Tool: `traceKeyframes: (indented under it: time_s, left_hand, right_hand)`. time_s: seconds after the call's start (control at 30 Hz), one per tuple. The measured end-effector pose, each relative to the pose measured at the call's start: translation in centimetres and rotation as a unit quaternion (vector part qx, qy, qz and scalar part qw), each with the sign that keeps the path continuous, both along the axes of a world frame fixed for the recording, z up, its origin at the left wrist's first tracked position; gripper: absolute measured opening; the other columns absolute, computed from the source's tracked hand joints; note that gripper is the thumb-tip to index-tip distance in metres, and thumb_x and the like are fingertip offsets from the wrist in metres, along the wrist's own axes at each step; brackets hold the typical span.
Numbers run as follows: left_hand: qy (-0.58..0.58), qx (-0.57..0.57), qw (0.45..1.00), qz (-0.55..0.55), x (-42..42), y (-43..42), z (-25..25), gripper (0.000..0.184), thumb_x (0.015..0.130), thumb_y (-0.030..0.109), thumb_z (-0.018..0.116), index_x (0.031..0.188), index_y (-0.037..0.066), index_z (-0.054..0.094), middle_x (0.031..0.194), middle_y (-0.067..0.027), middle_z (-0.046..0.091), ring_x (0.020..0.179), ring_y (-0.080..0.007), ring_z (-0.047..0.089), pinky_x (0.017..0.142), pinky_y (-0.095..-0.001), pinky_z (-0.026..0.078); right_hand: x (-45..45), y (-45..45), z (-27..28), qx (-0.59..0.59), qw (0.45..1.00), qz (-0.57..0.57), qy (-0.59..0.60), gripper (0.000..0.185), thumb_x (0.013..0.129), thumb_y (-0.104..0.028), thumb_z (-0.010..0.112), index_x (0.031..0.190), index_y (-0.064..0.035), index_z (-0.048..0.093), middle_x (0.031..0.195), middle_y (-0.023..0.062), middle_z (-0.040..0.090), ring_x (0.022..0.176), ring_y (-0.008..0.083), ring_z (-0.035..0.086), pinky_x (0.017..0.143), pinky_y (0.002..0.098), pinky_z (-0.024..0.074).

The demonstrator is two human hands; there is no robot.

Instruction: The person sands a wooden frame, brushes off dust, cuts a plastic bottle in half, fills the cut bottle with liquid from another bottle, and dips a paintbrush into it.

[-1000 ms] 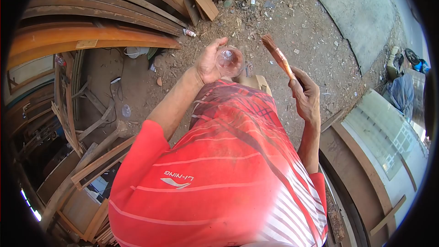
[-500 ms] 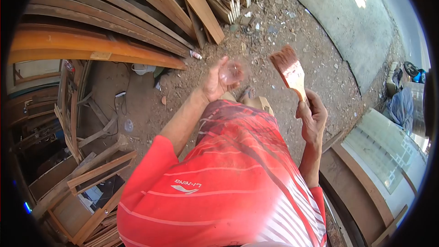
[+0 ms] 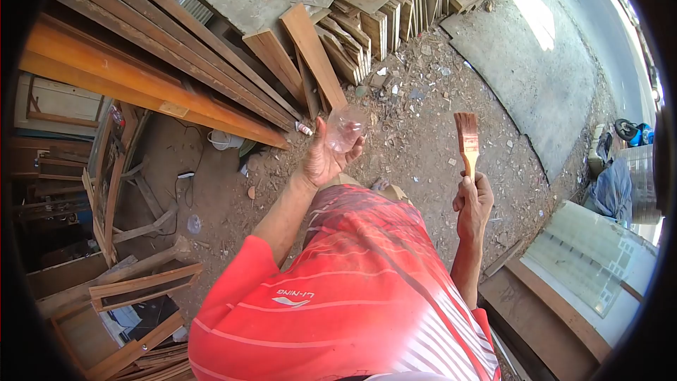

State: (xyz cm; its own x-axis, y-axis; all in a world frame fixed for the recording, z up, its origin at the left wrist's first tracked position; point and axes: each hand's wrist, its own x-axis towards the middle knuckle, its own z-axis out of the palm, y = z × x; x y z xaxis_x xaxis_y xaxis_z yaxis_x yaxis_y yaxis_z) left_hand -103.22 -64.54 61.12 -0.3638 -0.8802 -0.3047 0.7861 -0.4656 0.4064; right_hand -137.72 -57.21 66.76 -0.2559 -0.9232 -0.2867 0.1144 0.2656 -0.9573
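My left hand [image 3: 326, 162] is closed round a clear plastic cup [image 3: 345, 129], with the thumb on one side and the fingers on the other. What the cup contains, if anything, I cannot make out. On the right, my right hand [image 3: 473, 201] grips a paintbrush [image 3: 468, 142] by its light wooden handle. The brush points upright, and its wide bristles are reddish brown. Cup and brush are held apart over the littered ground in front of my red shirt.
Long wooden boards [image 3: 176, 49] lean at the upper left, beside stacked wood offcuts [image 3: 381, 28]. Wooden frames [image 3: 144, 282] lie at the lower left. A glass panel [image 3: 589, 257] rests at the right, near a blue plastic bag [image 3: 612, 187]. A concrete slab [image 3: 529, 70] borders the debris-strewn dirt.
The brush has turned from a leftward tilt to nearly upright. The cup has shifted slightly left and now shows more plainly. The view has tipped up, showing more of the wood stacks.
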Motion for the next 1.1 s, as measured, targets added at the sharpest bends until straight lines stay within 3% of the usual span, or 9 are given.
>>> traceKeyframes:
  time_s: [0.17,0.37,0.53,0.63,0.73,0.8,0.93,1.03,1.1]
  left_hand:
    - [0.029,-0.036,0.999,0.005,0.5,-0.8,-2.0,0.080,0.092,0.072,0.066,0.140,0.009,0.059,0.120,-0.0088,0.070,0.104,-0.0214,0.071,0.087,-0.0341,0.062]
    - [-0.052,-0.039,0.996,0.065,-0.3,-2.0,-2.5,0.074,0.092,0.064,0.072,0.139,0.007,0.060,0.118,-0.0074,0.071,0.111,-0.0228,0.070,0.093,-0.0331,0.061]
    - [-0.112,-0.063,0.990,0.049,0.5,-7.6,-4.7,0.055,0.098,0.031,0.078,0.142,0.009,0.054,0.128,-0.0035,0.067,0.117,-0.0169,0.066,0.098,-0.0340,0.057]
    - [-0.226,-0.093,0.964,0.103,-0.2,-13.3,-5.5,0.054,0.096,0.027,0.079,0.139,0.006,0.055,0.127,-0.0038,0.067,0.117,-0.0153,0.065,0.101,-0.0353,0.056]
    - [-0.285,-0.155,0.943,0.070,0.6,-20.7,-6.4,0.052,0.094,0.017,0.077,0.138,0.004,0.054,0.128,-0.0057,0.066,0.118,-0.0155,0.064,0.105,-0.0354,0.053]
    - [-0.334,-0.142,0.930,0.065,1.2,-26.5,-10.3,0.052,0.092,0.016,0.079,0.135,0.001,0.054,0.130,-0.0071,0.065,0.118,-0.0160,0.064,0.104,-0.0341,0.052]
    - [-0.501,-0.155,0.850,0.049,2.2,-39.1,-14.8,0.064,0.086,0.020,0.085,0.137,-0.002,0.053,0.127,-0.0115,0.065,0.116,-0.0193,0.064,0.102,-0.0363,0.053]
    - [-0.665,-0.192,0.720,0.055,2.9,-48.1,-15.4,0.074,0.083,0.023,0.085,0.141,-0.004,0.049,0.129,-0.0177,0.065,0.119,-0.0270,0.066,0.103,-0.0398,0.053]
    - [-0.675,-0.160,0.719,0.037,3.0,-53.2,-15.5,0.080,0.081,0.027,0.085,0.144,-0.004,0.048,0.133,-0.0235,0.064,0.124,-0.0346,0.065,0.104,-0.0429,0.053]
  right_hand:
    - [-1.2,-0.1,-0.1,-0.022,0.999,-0.029,0.023,0.027,0.108,-0.027,0.063,0.114,-0.0008,0.064,0.074,-0.0046,0.052,0.055,0.0032,0.045,0.048,0.0227,0.0388]
    - [-2.5,-2.6,-0.1,-0.042,0.996,-0.065,0.038,0.028,0.108,-0.027,0.064,0.117,-0.0008,0.062,0.073,-0.0041,0.048,0.053,0.0035,0.042,0.048,0.0222,0.0366]
    - [-2.5,-6.6,-0.8,-0.028,0.995,-0.063,0.076,0.028,0.108,-0.028,0.065,0.116,-0.0015,0.063,0.073,-0.0041,0.049,0.053,0.0039,0.042,0.048,0.0224,0.0362]
    - [-1.8,-9.6,-1.7,-0.011,0.994,-0.067,0.086,0.027,0.108,-0.028,0.065,0.115,-0.0021,0.063,0.073,-0.0038,0.050,0.054,0.0041,0.043,0.049,0.0225,0.0367]
    - [-0.5,-13.7,-2.6,0.009,0.993,-0.069,0.096,0.026,0.108,-0.028,0.065,0.114,-0.0024,0.064,0.074,-0.0034,0.051,0.055,0.0045,0.044,0.049,0.0228,0.0377]
    - [0.7,-16.9,-2.4,0.032,0.992,-0.082,0.089,0.026,0.107,-0.027,0.066,0.113,-0.0024,0.064,0.075,-0.0026,0.052,0.055,0.0050,0.045,0.050,0.0234,0.0391]
    - [2.2,-23.3,-0.8,0.041,0.986,-0.083,0.138,0.025,0.106,-0.027,0.066,0.109,-0.0015,0.063,0.074,-0.0020,0.054,0.058,0.0057,0.050,0.051,0.0230,0.0406]
    - [1.0,-27.3,0.4,0.049,0.974,-0.091,0.202,0.026,0.106,-0.027,0.066,0.110,-0.0013,0.063,0.075,-0.0020,0.054,0.059,0.0057,0.051,0.052,0.0235,0.0408]
    - [0.6,-29.2,1.3,0.069,0.969,-0.124,0.204,0.022,0.107,-0.026,0.066,0.108,-0.0046,0.060,0.077,-0.0030,0.050,0.060,0.0047,0.045,0.053,0.0220,0.0390]
